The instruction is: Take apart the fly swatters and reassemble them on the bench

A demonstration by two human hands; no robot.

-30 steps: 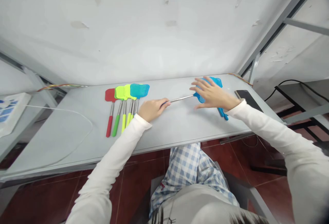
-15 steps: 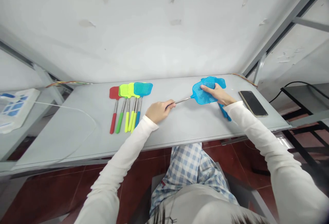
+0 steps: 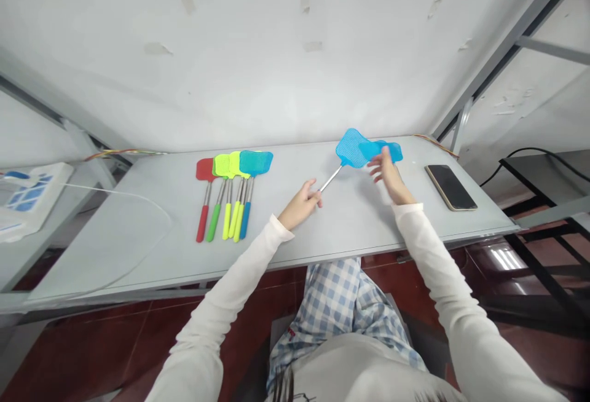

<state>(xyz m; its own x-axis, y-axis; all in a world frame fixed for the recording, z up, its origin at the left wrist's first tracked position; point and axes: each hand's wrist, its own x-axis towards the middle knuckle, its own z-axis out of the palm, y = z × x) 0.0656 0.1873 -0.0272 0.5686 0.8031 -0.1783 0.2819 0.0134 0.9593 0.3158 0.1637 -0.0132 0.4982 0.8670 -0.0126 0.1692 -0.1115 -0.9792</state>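
My left hand (image 3: 304, 204) is closed around the lower end of a blue fly swatter (image 3: 351, 147), the index finger loosened and the handle hidden in the palm. Its metal rod slants up to the right to a perforated head. Fingers apart, my right hand (image 3: 388, 176) hovers beside that head and in front of more blue fly swatters (image 3: 393, 150) lying at the right, partly covered by the hand. Left of my hands lie a red fly swatter (image 3: 204, 169), several yellow-green fly swatters (image 3: 223, 165) and a teal-headed blue-handled fly swatter (image 3: 255, 163), heads overlapping and handles toward me.
A grey table (image 3: 138, 224) stands against a white wall. A phone (image 3: 450, 187) lies at its right end. A thin white cable (image 3: 133, 194) crosses the left part, near a white and blue item (image 3: 32, 196). Metal frame posts flank both sides.
My right hand has let go of the held swatter's head and opened. That swatter has swung so its head points further up and away; my left hand shifted slightly toward me.
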